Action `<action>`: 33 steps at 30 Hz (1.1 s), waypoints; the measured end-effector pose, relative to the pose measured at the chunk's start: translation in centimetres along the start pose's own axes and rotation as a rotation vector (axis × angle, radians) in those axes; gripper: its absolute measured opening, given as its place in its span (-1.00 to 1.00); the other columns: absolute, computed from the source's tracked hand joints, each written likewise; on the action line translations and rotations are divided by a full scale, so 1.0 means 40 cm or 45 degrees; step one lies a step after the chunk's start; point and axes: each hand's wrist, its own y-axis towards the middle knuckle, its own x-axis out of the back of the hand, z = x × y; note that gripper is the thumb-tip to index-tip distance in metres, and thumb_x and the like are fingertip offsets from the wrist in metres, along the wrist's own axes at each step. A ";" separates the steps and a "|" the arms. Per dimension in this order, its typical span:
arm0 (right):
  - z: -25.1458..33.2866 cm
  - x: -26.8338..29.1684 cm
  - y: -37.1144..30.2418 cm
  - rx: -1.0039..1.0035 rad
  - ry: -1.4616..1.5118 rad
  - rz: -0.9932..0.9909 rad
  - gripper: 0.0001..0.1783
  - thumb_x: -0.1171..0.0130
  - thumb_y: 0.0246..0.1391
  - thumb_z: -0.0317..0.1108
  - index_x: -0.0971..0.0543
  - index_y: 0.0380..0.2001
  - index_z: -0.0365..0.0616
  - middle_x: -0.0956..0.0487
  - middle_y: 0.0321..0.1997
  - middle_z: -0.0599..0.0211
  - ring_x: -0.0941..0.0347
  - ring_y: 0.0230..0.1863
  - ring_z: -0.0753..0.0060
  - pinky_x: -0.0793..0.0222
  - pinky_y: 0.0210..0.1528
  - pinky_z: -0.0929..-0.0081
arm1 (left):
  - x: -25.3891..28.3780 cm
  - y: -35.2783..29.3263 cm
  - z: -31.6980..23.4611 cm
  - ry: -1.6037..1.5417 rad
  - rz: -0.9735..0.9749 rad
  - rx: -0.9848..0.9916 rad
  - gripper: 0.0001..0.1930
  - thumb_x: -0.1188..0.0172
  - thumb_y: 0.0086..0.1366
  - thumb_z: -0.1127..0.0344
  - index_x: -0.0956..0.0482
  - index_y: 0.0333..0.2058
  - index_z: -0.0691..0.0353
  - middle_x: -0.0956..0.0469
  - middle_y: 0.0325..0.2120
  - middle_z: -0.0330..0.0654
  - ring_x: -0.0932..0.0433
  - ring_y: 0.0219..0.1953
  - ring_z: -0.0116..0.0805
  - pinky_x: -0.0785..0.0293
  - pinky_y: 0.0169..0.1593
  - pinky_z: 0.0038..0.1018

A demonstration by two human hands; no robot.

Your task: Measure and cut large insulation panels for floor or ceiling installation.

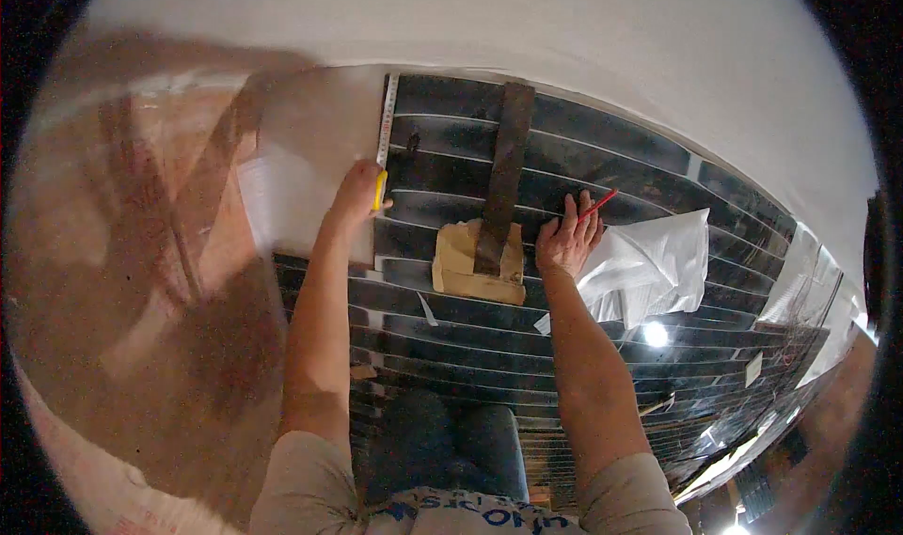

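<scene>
My left hand (358,193) is closed around a yellow tape measure (379,190). Its white blade (387,121) runs from the hand to the foot of the wall, along the edge of a pale board (315,131). My right hand (567,238) rests on the dark, striped floor film (442,173), with a red pencil (598,205) held between its fingers. Beside that hand lies a crumpled white plastic sheet (658,262). Between my hands, a dark brown strip (508,149) reaches from the wall onto a torn piece of tan cardboard (456,262).
A white wall (564,27) curves across the far side. Reddish-brown boards (141,347) cover the left side. A hammer-like tool (657,404) and a small pale block (753,369) lie on the film at the right. A thin white scrap (427,309) lies nearer my knees.
</scene>
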 end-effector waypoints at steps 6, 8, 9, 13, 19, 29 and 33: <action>-0.014 0.014 -0.002 0.029 -0.016 0.004 -0.43 -0.09 0.18 -0.27 -0.44 0.28 -0.02 -0.32 0.50 0.11 -0.19 0.49 -0.12 0.07 0.53 -0.14 | 0.030 -0.159 0.241 0.164 0.162 -0.040 -0.67 -0.03 0.46 0.04 -0.52 -0.06 0.18 -0.48 -0.32 -0.17 -0.55 -0.36 -0.33 -0.59 -0.31 -0.36; 0.001 -0.004 0.005 0.071 0.040 -0.096 -0.45 -0.08 0.20 -0.26 -0.46 0.27 -0.04 -0.35 0.48 0.10 -0.21 0.47 -0.14 0.05 0.52 -0.16 | 0.085 -0.185 0.371 0.155 0.138 -0.042 -0.64 -0.03 0.47 0.03 -0.53 -0.09 0.24 -0.48 -0.29 -0.12 -0.55 -0.29 -0.29 -0.60 -0.27 -0.34; 0.033 0.003 0.008 0.047 0.042 -0.061 -0.48 -0.07 0.21 -0.25 -0.48 0.24 -0.05 -0.36 0.46 0.08 -0.22 0.46 -0.17 0.04 0.50 -0.19 | 0.105 -0.202 0.431 0.171 0.139 -0.043 -0.60 -0.04 0.47 0.01 -0.54 -0.12 0.30 -0.48 -0.25 -0.07 -0.54 -0.22 -0.24 -0.62 -0.24 -0.31; 0.014 -0.005 -0.003 0.103 -0.044 -0.102 -0.44 -0.05 0.24 -0.22 -0.40 0.30 -0.03 -0.36 0.46 0.04 -0.22 0.46 -0.18 0.02 0.49 -0.20 | 0.074 -0.320 0.516 -0.060 0.060 0.021 -0.59 -0.06 0.50 -0.02 -0.60 -0.14 0.28 -0.59 -0.31 -0.14 -0.55 -0.25 -0.29 -0.59 -0.21 -0.39; -0.002 -0.030 -0.009 0.170 -0.017 -0.144 -0.47 -0.04 0.24 -0.21 -0.42 0.27 -0.01 -0.37 0.46 0.12 -0.24 0.44 -0.17 0.02 0.49 -0.18 | 0.046 -0.308 0.562 -0.033 -0.008 0.137 -0.43 -0.06 0.50 -0.22 -0.71 -0.03 0.22 -0.71 -0.27 -0.18 -0.59 -0.28 -0.40 -0.48 -0.20 -0.37; -0.017 -0.063 -0.015 0.217 -0.049 -0.233 -0.54 0.02 0.24 -0.26 -0.53 0.17 -0.12 -0.46 0.38 0.13 -0.30 0.41 -0.07 -0.06 0.44 -0.16 | 0.039 -0.242 0.580 0.413 0.008 -0.099 -0.41 -0.11 0.44 -0.25 -0.77 -0.24 0.23 -0.72 -0.41 -0.02 -0.66 -0.42 -0.20 -0.55 -0.28 -0.27; -0.018 -0.074 -0.016 0.246 -0.060 -0.254 -0.54 0.03 0.25 -0.24 -0.57 0.15 -0.12 -0.46 0.39 0.17 -0.30 0.41 -0.04 -0.08 0.44 -0.12 | 0.068 -0.262 0.544 0.349 0.057 0.008 -0.45 -0.14 0.43 -0.21 -0.79 -0.26 0.21 -0.73 -0.42 -0.06 -0.66 -0.42 -0.21 -0.55 -0.27 -0.31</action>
